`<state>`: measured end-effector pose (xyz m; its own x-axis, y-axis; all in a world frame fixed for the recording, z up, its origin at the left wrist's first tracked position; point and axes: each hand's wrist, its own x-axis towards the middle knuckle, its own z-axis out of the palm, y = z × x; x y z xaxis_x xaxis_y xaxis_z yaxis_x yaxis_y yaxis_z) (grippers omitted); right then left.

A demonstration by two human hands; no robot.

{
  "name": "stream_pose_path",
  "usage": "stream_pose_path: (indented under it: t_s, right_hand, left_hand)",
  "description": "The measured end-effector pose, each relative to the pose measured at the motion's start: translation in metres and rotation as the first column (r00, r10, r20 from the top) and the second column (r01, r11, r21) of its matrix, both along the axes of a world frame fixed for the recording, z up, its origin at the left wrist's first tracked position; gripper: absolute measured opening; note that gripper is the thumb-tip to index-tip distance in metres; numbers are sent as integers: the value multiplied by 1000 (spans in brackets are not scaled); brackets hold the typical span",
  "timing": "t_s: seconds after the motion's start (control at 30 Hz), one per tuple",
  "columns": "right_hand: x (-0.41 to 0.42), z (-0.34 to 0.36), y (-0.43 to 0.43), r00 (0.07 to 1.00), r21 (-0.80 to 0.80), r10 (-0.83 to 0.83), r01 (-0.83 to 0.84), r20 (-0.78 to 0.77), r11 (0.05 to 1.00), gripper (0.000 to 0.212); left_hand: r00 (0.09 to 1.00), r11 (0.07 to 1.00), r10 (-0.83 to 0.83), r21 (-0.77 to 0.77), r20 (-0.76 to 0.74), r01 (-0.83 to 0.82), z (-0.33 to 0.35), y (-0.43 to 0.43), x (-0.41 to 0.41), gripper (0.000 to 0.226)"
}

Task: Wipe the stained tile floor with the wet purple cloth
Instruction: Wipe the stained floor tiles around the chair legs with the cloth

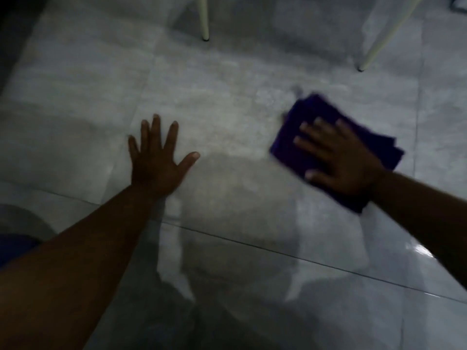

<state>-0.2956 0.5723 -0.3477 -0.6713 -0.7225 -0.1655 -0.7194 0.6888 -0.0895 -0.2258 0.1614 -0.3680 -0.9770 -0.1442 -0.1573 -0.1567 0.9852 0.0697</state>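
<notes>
The grey tile floor [222,102] fills the head view, with a dull, smeared patch in the middle between my hands. A folded purple cloth [313,114] lies flat on the tiles at the right. My right hand [336,157] presses down on it with fingers spread, covering its centre. My left hand [159,157] rests flat on the bare floor to the left, fingers apart, holding nothing. The cloth's edges look blurred.
Two pale chair or table legs stand at the back: one [204,18] at centre top, one [379,41] slanting at upper right. Dark grout lines [252,242] cross the glossy near tiles. A grey and blue shape [20,231] shows at the lower left edge.
</notes>
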Motion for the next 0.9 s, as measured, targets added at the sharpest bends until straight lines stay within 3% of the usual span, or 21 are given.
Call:
stream_pose_path:
  t_s: [0.1,0.17,0.27,0.33,0.43,0.53,0.6,0.7,0.83,0.9]
  right_hand:
    - [-56,1,-49,957,53,-290,289,1,956,86]
    - [-56,1,-106,964,56,-264,264,0,963,86]
    - [4,-9,-176,998,-3,55,-56,-28,998,79]
    - [72,-13,-195,946,-68,323,-322,1,944,75]
    - [132,-10,-171,816,-109,574,-566,65,817,72]
    - [106,-5,-121,753,-159,654,-639,71,753,70]
    - [61,-3,-92,834,-84,550,-545,41,834,72]
    - [-12,0,-83,970,38,245,-244,-5,969,76]
    - [-48,3,-159,994,63,-112,111,14,992,79]
    - [-35,3,-214,986,52,-161,159,34,986,80]
  left_hand:
    - [998,1000,-2,9,68,2,2,-2,-1,83]
    - [997,997,-13,73,80,7,7,-7,-5,76]
    - [997,962,14,274,-82,9,16,-31,-3,70]
    - [978,978,56,206,-202,-14,15,-57,13,65]
    - [987,988,148,54,-65,-145,4,-77,46,65]
    - [989,989,147,1,-17,-147,-1,-75,50,69]
    - [991,990,137,-16,-7,-137,-1,-75,47,69]
    - [990,990,137,-16,13,-137,0,-78,49,70]
    - [992,989,116,83,57,-120,7,-85,44,65]
    - [990,973,141,182,26,-143,17,-88,47,62]
